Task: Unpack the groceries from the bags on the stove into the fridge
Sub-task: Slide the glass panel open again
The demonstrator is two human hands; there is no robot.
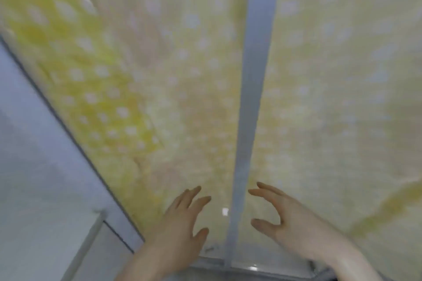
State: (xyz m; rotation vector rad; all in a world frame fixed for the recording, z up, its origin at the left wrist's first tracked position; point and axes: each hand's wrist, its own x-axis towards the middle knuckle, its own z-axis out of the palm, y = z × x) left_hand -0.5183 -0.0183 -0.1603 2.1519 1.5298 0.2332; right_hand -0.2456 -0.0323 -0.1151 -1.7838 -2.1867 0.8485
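The view is blurred. A large pale yellow surface with white dots (159,75) fills most of the frame, split by a grey upright strip (253,98). My left hand (182,219) is raised just left of the strip, fingers spread and holding nothing. My right hand (280,219) is just right of it, fingers and thumb apart in a loose curve, also holding nothing. I cannot tell if either hand touches the surface. No bags, groceries or stove are in view.
A pale grey-white panel (34,143) runs along the left side, edged by a dark slanted line. A glossy grey ledge (251,268) shows at the bottom between my forearms.
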